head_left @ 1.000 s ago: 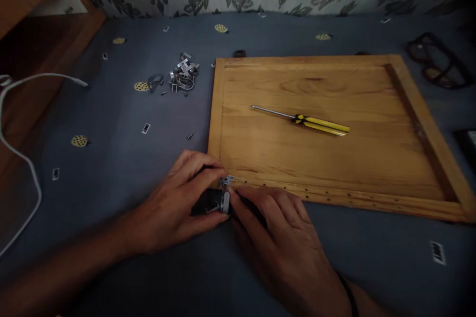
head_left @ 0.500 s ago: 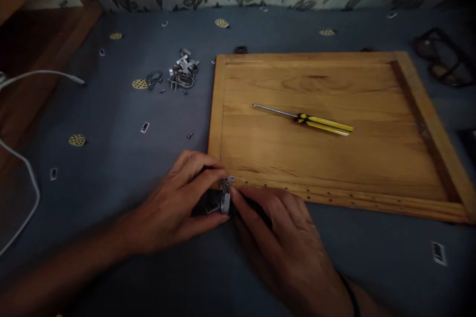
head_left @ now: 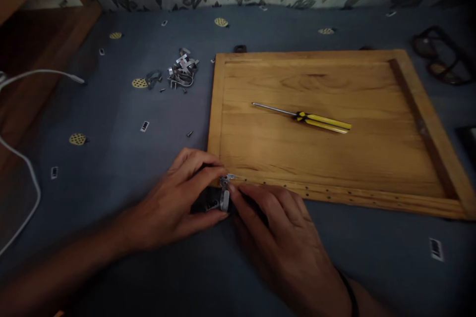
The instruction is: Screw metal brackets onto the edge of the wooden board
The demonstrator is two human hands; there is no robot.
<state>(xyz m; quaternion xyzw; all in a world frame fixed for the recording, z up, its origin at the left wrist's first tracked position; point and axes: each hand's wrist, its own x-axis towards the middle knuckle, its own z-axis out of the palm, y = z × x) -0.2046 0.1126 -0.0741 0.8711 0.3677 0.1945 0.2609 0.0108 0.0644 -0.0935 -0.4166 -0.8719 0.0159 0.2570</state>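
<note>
One metal fitting (head_left: 224,200) is found at the near left corner of one wooden panel (head_left: 260,148), pinched between the left hand's (head_left: 176,198) thumb and fingers. It is touched by one fingertip of the right hand (head_left: 280,228); whether those fingers are closed cannot be told. One screwdriver (head_left: 323,123) and three loose screws (head_left: 190,133) are counted.

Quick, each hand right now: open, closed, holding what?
Left hand: closed, holding the metal bracket by the wooden board.
Right hand: at the bracket; its grip cannot be told.
</note>
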